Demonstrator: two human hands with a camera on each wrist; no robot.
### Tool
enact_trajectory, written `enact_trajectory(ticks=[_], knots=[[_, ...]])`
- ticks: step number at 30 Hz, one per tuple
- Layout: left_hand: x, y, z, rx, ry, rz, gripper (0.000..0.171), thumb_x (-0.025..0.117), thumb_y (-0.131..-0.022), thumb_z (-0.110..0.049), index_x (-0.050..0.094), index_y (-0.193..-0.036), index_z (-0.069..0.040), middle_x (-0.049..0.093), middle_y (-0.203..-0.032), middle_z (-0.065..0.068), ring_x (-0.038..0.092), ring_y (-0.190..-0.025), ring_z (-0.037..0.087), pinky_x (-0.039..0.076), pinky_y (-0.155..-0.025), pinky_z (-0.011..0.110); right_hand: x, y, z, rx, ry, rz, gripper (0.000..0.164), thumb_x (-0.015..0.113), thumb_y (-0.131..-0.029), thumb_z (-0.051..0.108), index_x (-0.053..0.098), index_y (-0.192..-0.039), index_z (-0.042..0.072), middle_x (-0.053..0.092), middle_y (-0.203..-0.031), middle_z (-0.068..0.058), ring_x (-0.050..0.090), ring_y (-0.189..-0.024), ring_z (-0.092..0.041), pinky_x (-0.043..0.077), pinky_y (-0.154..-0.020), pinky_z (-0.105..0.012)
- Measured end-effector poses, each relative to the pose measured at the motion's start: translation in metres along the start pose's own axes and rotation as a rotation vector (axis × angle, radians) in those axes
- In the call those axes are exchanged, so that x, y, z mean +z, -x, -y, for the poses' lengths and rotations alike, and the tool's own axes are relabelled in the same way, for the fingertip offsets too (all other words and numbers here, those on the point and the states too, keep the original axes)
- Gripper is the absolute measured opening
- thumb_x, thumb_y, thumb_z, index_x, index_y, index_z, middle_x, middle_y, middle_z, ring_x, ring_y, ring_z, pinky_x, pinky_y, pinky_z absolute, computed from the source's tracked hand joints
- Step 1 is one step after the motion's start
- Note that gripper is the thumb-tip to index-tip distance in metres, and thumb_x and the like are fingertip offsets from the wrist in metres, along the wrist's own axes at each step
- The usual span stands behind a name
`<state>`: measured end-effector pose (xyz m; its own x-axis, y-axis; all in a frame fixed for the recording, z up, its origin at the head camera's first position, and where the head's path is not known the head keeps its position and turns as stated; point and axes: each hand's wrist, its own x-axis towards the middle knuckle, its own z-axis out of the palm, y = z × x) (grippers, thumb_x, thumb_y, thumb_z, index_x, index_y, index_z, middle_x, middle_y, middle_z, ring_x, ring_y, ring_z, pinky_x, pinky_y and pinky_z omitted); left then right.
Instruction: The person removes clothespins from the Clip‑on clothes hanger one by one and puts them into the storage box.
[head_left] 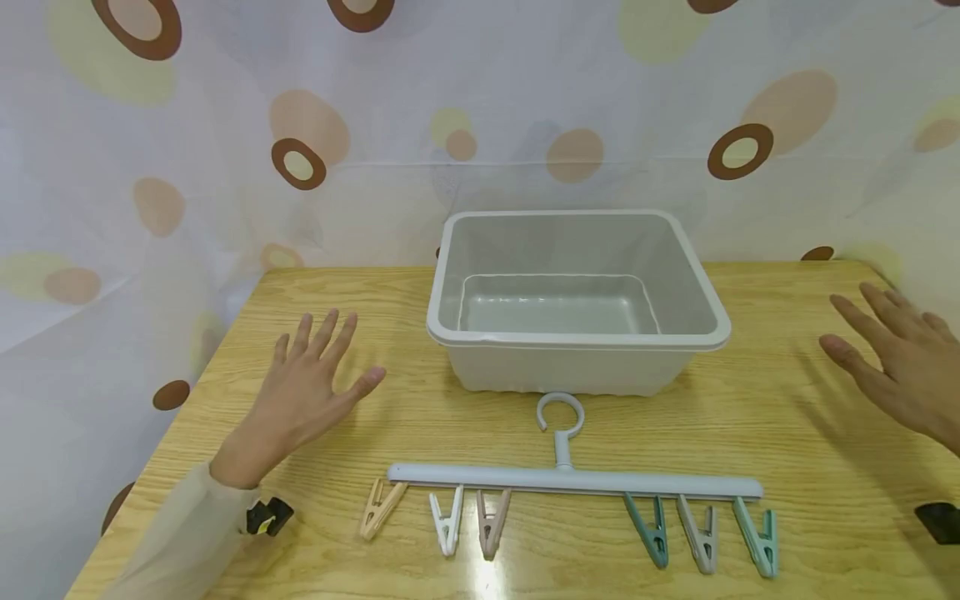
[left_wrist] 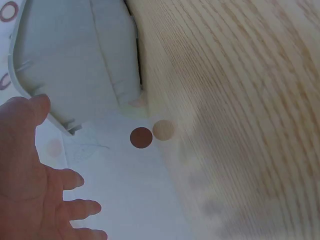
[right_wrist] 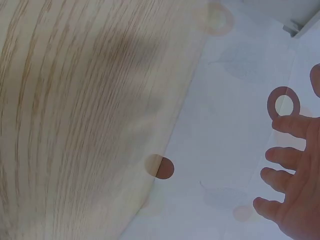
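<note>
My left hand (head_left: 300, 396) hovers over the left side of the table, fingers spread and holding nothing. At the far right my right hand (head_left: 900, 362) is likewise spread, with nothing in it. Between them lies a pale blue-grey hanger (head_left: 637, 482), its hook pointing away from me. Three clothespins, beige (head_left: 381, 508), white (head_left: 447, 525) and brownish (head_left: 491, 527), lie along the left part of its bar. Dark teal (head_left: 651, 533), grey (head_left: 701, 537) and mint green (head_left: 761, 542) clothespins lie along the right part. In the left wrist view, the thumb overlaps the basin (left_wrist: 75, 65).
Behind the hanger, a light grey rectangular basin (head_left: 573, 367) stands on the wooden table (head_left: 360, 292). Its visible inside holds nothing. A patterned white curtain (head_left: 510, 100) hangs behind the table and along its left and right sides.
</note>
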<state>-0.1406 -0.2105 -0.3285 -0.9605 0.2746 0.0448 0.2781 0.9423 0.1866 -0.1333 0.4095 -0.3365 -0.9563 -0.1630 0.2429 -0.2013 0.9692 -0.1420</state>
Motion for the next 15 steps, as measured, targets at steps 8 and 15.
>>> enact_trajectory(ticks=[8, 15], knots=[[0.001, 0.0, -0.005, 0.044, 0.039, -0.013, 0.087, 0.037, -0.097, -0.062, 0.014, -0.152, 0.002, 0.015, -0.157, 0.022, 0.007, -0.144, 0.043, 0.009, -0.114, 0.059, -0.001, -0.001, 0.006, -0.019, -0.015, 0.009, 0.065, 0.03, -0.105, 0.039, 0.015, -0.148, -0.008, -0.001, -0.154, -0.031, -0.008, -0.143, -0.045, -0.007, -0.11, -0.064], [0.002, 0.003, -0.011, 0.074, 0.075, -0.027, 0.084, 0.04, -0.098, -0.058, 0.021, -0.149, 0.006, 0.023, -0.154, 0.024, 0.015, -0.143, 0.044, 0.018, -0.113, 0.057, -0.005, -0.007, 0.015, -0.034, -0.041, 0.034, 0.068, 0.033, -0.105, 0.035, 0.008, -0.148, -0.011, 0.001, -0.154, -0.031, -0.006, -0.143, -0.043, -0.008, -0.112, -0.061]])
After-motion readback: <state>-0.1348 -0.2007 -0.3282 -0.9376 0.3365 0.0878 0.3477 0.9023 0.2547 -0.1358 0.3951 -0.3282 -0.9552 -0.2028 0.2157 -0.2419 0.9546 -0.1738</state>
